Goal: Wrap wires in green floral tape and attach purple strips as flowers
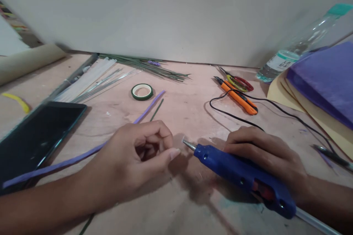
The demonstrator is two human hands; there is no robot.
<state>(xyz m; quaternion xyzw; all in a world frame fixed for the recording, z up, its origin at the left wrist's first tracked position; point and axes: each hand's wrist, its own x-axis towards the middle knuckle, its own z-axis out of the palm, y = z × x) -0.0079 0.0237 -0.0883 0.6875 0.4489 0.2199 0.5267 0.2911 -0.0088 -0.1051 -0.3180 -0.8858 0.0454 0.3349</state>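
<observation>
My right hand (264,158) is wrapped round a blue hot glue gun (220,163) with a metal nozzle pointing left. A translucent glue stick (314,222) comes out of its back end, and a small whitish bit shows at the nozzle tip. Just left of the nozzle, my left hand (143,154) is closed, thumb and forefinger brought together; whatever lies between them is hidden. A long purple paper strip (74,158) and a thin green stem (157,109) run under or behind this hand on the tabletop, and I cannot tell whether it grips either.
A phone (41,132) lies left, below glue sticks (88,77). Green stems (143,65) and green tape (142,91) are farther back. An orange cutter (239,97), scissors (239,83), a black cord (286,108), a bottle (292,53) and purple sheets (325,77) occupy the right.
</observation>
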